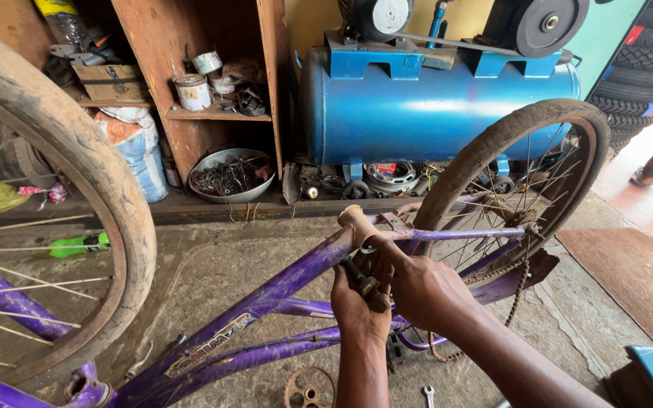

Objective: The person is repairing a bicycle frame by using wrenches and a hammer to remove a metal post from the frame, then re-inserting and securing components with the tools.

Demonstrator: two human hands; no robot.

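Crank part, dark and greasy, probably the axle, sits just below the purple frame's bottom bracket shell. Left hand wraps it; right hand closes over beside. Keep it square to shell, chain hangs right.

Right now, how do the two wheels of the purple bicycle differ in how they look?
The front wheel is at the left, close to the camera and cut by the frame edge; the rear wheel stands farther right, almost whole in view. A rusty chain hangs by the rear wheel; none is seen at the front wheel. Both have dusty brown tyres and thin spokes, and both sit in the upturned purple frame.
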